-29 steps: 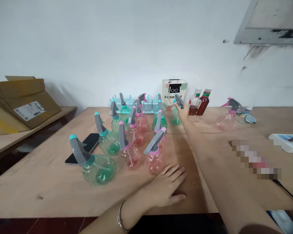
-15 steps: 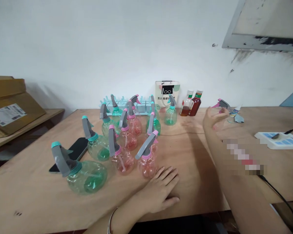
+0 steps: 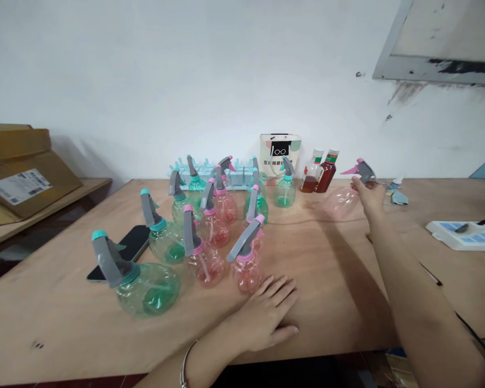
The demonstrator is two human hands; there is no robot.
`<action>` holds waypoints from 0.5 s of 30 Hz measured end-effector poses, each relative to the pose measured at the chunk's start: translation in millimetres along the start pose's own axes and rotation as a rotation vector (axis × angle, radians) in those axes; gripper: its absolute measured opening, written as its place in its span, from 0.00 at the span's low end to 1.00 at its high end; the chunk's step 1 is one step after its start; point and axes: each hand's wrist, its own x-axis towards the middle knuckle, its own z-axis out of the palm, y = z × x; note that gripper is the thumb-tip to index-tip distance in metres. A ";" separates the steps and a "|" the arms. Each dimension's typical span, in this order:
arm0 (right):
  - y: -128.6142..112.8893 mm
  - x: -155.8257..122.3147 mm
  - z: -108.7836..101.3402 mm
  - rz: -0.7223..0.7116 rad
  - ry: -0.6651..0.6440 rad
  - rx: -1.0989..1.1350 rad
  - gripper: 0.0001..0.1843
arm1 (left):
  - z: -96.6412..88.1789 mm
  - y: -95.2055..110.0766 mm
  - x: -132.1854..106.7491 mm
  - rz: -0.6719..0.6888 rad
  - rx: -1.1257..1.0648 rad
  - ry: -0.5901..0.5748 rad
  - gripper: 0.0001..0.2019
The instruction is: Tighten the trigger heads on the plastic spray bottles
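My right hand grips a pink spray bottle by its neck, just under the grey head with the pink trigger. The bottle is tilted, its round body leaning to the left. Palm down on the wood, my left hand lies flat with fingers spread. Its fingertips are beside the nearest pink spray bottle; whether they touch it I cannot tell. More pink and green spray bottles stand in a group, among them a large green spray bottle at the front left.
A dark phone lies behind the green bottles. Along the wall are a light-blue rack, a paper bag and two sauce bottles. A white power strip lies at right; a cardboard box sits at left.
My right hand has closed on the pink spray bottle's neck, and the bottle now tilts further left. My left hand stays flat in place. The view has shifted slightly.
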 end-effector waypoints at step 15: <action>-82.5 -200.2 59.4 0.191 -0.883 0.860 0.19 | 4.9 7.3 8.8 -0.073 -0.972 0.216 0.45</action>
